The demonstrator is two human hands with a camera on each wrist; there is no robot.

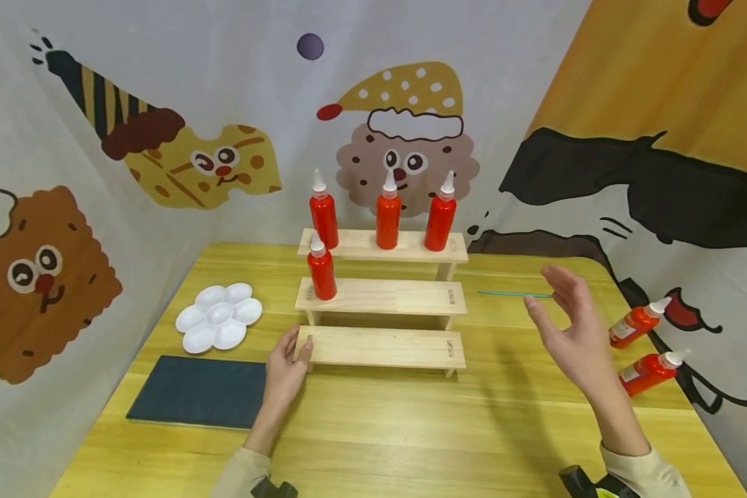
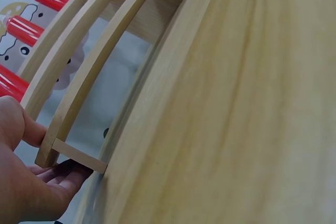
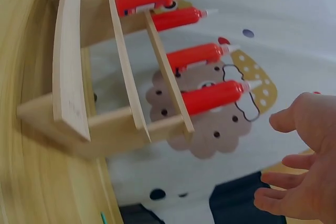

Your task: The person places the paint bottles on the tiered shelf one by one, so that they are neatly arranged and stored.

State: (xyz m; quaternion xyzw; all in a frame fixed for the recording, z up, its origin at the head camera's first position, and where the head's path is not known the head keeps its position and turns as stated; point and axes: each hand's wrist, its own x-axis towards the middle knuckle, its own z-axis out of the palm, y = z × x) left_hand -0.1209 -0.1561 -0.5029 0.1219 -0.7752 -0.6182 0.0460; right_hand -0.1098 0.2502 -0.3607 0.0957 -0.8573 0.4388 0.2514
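A three-step wooden rack [image 1: 382, 346] stands on the table. My left hand [image 1: 286, 365] grips the left end of its lowest step, thumb on top and fingers beneath, as the left wrist view also shows. Three red squeeze bottles [image 1: 389, 220] with white nozzles stand along the top step. Another red squeeze bottle [image 1: 321, 273] is at the left end of the middle step. Off to the right, my right hand [image 1: 573, 332] hovers above the table with fingers apart and nothing in it. Two more red squeeze bottles [image 1: 649, 373] are beyond that hand, near the table's right edge.
A white flower-shaped palette [image 1: 218, 316] lies left of the rack, with a dark rectangular board [image 1: 199, 391] in front of it. A thin teal stick [image 1: 510, 294] lies right of the rack. Printed cloth [image 1: 243, 83] hangs behind and beside the table.
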